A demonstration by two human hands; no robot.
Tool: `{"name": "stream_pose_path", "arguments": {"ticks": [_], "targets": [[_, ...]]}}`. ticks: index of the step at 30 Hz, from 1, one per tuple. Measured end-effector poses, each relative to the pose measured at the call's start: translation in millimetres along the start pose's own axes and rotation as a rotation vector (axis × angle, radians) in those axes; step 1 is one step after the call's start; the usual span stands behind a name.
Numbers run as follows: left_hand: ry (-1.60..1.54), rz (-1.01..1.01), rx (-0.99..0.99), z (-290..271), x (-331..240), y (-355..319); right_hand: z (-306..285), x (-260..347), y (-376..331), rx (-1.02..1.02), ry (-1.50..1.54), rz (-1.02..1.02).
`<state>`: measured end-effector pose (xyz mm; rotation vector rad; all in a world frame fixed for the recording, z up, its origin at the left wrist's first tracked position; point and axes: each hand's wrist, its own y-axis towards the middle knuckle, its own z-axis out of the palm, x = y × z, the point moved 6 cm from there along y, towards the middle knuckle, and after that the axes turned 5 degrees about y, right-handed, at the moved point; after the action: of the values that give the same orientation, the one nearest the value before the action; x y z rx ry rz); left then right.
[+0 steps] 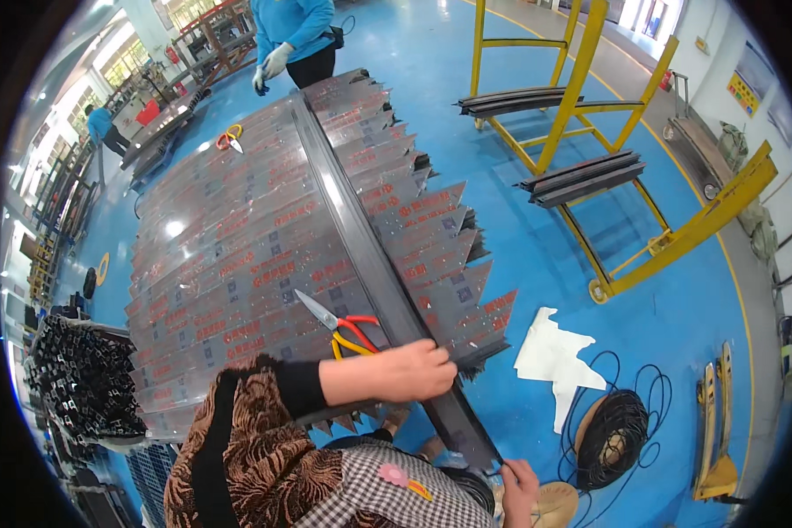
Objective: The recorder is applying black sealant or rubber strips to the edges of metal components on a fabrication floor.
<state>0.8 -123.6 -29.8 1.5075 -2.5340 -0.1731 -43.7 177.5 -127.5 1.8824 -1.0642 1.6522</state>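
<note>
Left fingers clamped on long dark metal profile strip; right fingers closed at its near end. Strip judged stiff, light, sharp-edged; best gripped by flanks.

We look down from a single fisheye camera worn on the head, facing forward and downward over a wide stack of film-wrapped metal profiles that lies close below us. Our left hand and right hand enter from the lower edge, very near the lens. Farther away, the blue floor and yellow racks bend toward the dark round rim.
</note>
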Motion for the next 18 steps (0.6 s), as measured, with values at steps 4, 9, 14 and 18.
{"name": "stream_pose_path", "arguments": {"ticks": [4, 9, 14, 18], "targets": [[-0.009, 0.057, -0.044, 13, 27, 25, -2, -19, -4, -0.103, 0.086, 0.271], [-0.009, 0.013, -0.044, 8, 66, 22, -33, -137, -83, 0.104, -0.198, 0.44], [0.091, -0.126, 0.104, 11, 66, 13, -79, -271, -256, 0.09, -0.709, 0.741], [0.155, -0.184, 0.149, 18, 59, -8, -118, -195, -238, -0.181, -0.776, 0.519]]}}
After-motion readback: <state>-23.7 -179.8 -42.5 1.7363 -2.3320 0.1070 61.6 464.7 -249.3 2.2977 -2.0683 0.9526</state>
